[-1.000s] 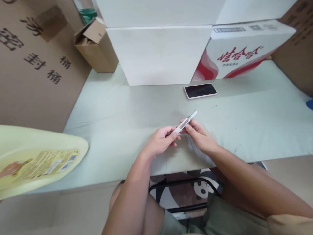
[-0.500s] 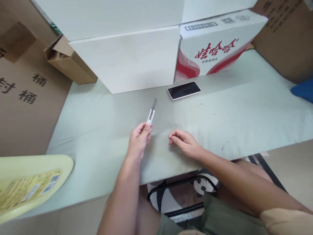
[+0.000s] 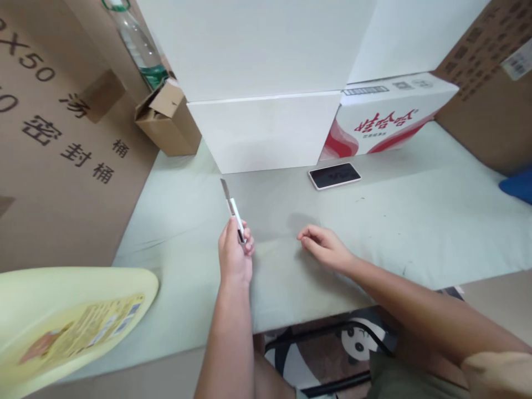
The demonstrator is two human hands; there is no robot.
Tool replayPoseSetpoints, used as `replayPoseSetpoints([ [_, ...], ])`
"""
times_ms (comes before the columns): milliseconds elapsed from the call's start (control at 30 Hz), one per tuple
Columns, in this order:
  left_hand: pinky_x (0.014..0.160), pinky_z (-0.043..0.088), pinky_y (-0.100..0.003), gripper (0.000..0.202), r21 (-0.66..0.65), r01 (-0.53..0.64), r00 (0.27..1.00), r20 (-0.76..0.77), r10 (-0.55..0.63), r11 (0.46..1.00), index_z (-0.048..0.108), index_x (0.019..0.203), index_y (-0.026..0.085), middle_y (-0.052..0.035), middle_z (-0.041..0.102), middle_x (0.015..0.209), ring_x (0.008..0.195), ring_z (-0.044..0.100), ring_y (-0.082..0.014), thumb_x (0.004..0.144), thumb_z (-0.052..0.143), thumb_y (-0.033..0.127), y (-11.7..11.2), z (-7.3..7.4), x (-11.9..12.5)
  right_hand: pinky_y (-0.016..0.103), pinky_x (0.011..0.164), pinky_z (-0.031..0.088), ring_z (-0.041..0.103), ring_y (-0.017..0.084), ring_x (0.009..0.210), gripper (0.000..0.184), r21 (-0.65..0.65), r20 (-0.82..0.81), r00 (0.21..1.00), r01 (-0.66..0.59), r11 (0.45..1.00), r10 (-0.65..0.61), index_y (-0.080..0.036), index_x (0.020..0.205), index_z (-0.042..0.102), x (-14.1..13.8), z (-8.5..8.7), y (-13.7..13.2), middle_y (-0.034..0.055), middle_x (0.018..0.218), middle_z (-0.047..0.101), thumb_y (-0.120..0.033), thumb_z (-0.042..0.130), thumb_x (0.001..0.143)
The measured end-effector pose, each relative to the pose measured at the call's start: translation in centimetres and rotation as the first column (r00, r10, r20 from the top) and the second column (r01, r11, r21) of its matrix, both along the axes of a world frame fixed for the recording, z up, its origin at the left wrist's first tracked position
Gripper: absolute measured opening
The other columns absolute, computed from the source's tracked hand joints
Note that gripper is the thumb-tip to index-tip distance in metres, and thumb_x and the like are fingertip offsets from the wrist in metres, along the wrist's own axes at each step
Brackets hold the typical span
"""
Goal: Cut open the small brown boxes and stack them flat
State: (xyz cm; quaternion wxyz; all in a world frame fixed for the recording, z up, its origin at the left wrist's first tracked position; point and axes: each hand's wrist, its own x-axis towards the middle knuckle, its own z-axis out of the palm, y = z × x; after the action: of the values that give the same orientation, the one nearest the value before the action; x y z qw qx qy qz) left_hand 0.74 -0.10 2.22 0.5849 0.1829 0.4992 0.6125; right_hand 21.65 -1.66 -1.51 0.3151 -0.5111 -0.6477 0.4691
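Observation:
My left hand (image 3: 234, 254) is closed round a small white utility knife (image 3: 233, 211), whose blade is out and points up and to the left over the pale green table cover (image 3: 415, 216). Resting on the cover to the right of it, my right hand (image 3: 325, 247) has its fingers loosely curled and holds nothing. A smartphone (image 3: 334, 175) lies face up, screen dark, farther back near the boxes.
Stacked white boxes (image 3: 266, 127) and a red-and-white carton (image 3: 386, 119) stand at the back. Large brown cardboard boxes (image 3: 54, 144) line the left side, with a small open carton (image 3: 168, 116) and a plastic bottle (image 3: 135, 44). A pale yellow lid with a label (image 3: 66, 316) sits at the lower left.
My right hand has let go of the knife and come down on the cover. My left hand has swung the knife from pointing right to pointing up and left.

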Motion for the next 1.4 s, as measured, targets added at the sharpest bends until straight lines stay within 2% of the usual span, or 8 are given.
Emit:
replayPoseSetpoints([
  [167,0.036,0.022,-0.015,0.056,0.022,0.032,0.983,0.178,-0.036,0.999,0.047,0.067,0.019,0.0101,0.038,0.048,0.035,0.03,-0.0017,0.075,0.078,0.065,0.4,0.6,-2.0,0.029,0.071,0.046,0.055,0.014,0.068,0.01,0.198,0.09,0.992,-0.107,0.974,0.091,-0.019,0.09,0.062,-7.4,3.7,9.5,-0.0004,0.075,0.062,-0.021,0.052,0.092],
  [333,0.035,0.017,-0.017,0.045,-0.12,-0.026,0.94,0.336,0.065,0.992,0.042,0.067,0.021,0.0097,0.032,0.048,0.034,0.025,-0.0039,0.093,0.056,0.055,0.8,0.7,-3.9,0.032,0.102,0.051,0.066,0.017,0.103,0.019,0.475,0.338,0.938,-0.237,0.847,0.073,-0.016,0.1,0.059,-19.9,7.9,20.7,0.0048,0.107,0.07,-0.001,0.048,0.092],
  [600,0.037,0.014,-0.018,0.04,-0.211,-0.022,0.882,0.457,0.119,0.977,0.042,0.07,0.021,0.0086,0.032,0.05,0.035,0.024,-0.0038,0.098,0.048,0.049,0.4,0.7,-5.9,0.053,0.125,0.021,0.028,0.03,0.155,0.019,0.477,0.476,0.876,-0.334,0.813,0.08,-0.013,0.096,0.045,-31.8,11.2,28.9,0.0133,0.162,0.037,0.002,0.037,0.087],
  [733,0.037,0.014,-0.018,0.038,-0.23,-0.033,0.903,0.41,0.128,0.973,0.043,0.071,0.02,0.008,0.034,0.05,0.035,0.025,-0.0037,0.1,0.044,0.044,0.4,0.5,-6.2,0.056,0.12,0.023,0.039,0.028,0.148,0.026,0.451,0.521,0.843,-0.404,0.796,0.133,-0.007,0.104,0.051,-31.3,9.4,28.5,0.0066,0.146,0.056,-0.004,0.032,0.087],
  [833,0.037,0.016,-0.019,0.039,-0.221,-0.036,0.916,0.382,0.121,0.975,0.043,0.071,0.02,0.008,0.034,0.05,0.036,0.026,-0.0039,0.1,0.046,0.046,0.4,0.3,-6.0,0.057,0.124,0.008,0.033,0.03,0.152,0.028,0.453,0.581,0.798,-0.48,0.751,0.16,-0.003,0.11,0.056,-30.2,9.1,27.4,0.0084,0.151,0.052,-0.007,0.055,0.082],
  [1000,0.038,0.016,-0.02,0.039,-0.184,-0.189,0.926,0.292,0.237,0.965,0.043,0.073,0.022,0.0088,0.033,0.052,0.036,0.026,-0.0047,0.096,0.049,0.053,0.2,0.7,-5.3,0.056,0.127,0.0,0.035,0.037,0.153,0.025,0.409,0.694,0.701,-0.573,0.711,0.166,-0.003,0.085,0.059,-28.6,10.3,25.9,0.0092,0.156,0.048,-0.002,0.077,0.068],
  [1167,0.04,0.021,-0.022,0.037,-0.055,-0.505,0.853,0.125,0.507,0.862,0.041,0.076,0.024,0.0084,0.034,0.055,0.039,0.032,-0.0071,0.094,0.046,0.056,0.1,0.9,-6.2,0.056,0.126,0.015,0.04,0.036,0.149,0.021,0.384,0.749,0.645,-0.607,0.696,0.15,-0.008,0.077,0.051,-24.9,11.1,23.1,0.0084,0.141,0.063,-0.003,0.071,0.079],
  [1400,0.046,0.029,-0.024,0.019,0.086,-0.741,0.668,-0.006,0.744,0.666,0.039,0.08,0.025,0.0063,0.039,0.066,0.048,0.038,-0.009,0.09,0.045,0.04,-0.4,1.1,-6.5,0.063,0.125,0.03,0.047,0.041,0.147,0.042,0.412,0.8,0.582,-0.708,0.573,0.144,-0.014,0.116,0.06,-15.5,12.4,15.9,0.0129,0.147,0.059,-0.008,0.078,0.079],
])
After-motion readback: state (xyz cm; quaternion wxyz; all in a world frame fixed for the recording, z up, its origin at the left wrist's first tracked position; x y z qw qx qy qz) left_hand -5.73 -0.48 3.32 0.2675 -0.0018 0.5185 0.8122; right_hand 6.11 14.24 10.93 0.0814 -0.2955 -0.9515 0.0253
